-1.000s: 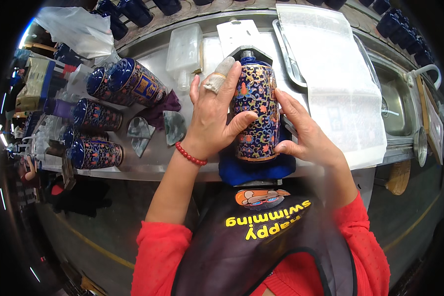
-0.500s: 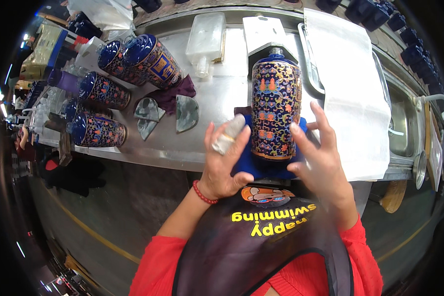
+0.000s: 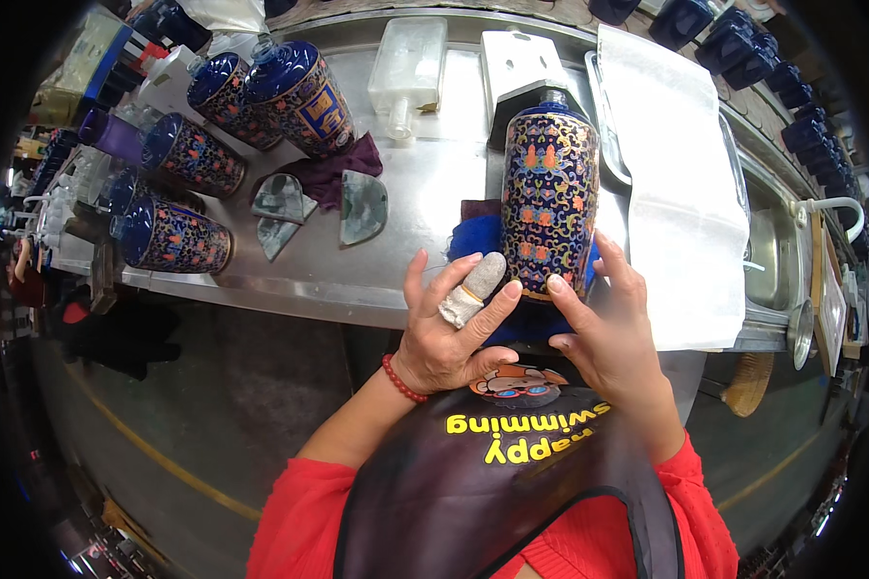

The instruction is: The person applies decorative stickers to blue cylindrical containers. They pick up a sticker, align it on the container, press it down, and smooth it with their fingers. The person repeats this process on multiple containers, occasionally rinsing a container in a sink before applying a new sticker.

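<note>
A dark blue bottle [image 3: 550, 198] with a dense floral pattern lies in front of me, its neck pointing away and propped on a dark angular rest [image 3: 517, 108]. Blue cloth [image 3: 475, 239] shows around its near end. My left hand [image 3: 454, 323] is open, fingers spread, with a grey cover [image 3: 483, 275] on one finger; its index fingertip is at the bottle's lower left edge. My right hand [image 3: 613, 323] is open too, thumb tip against the near end and fingers along the lower right side. Neither hand is wrapped round the bottle.
Several similar bottles [image 3: 193, 154] stand at the left. Near them lie a purple cloth [image 3: 362, 159] and greenish stone-like pieces [image 3: 364, 207]. A clear, empty-looking bottle [image 3: 407, 72] lies farther back. White sheeting [image 3: 681, 193] covers the right side, beside a sink [image 3: 768, 232].
Both hands have come closer to the bottle's near end, and my left fingers have moved in toward its edge. The view has shifted slightly. The bottle's neck still points away.
</note>
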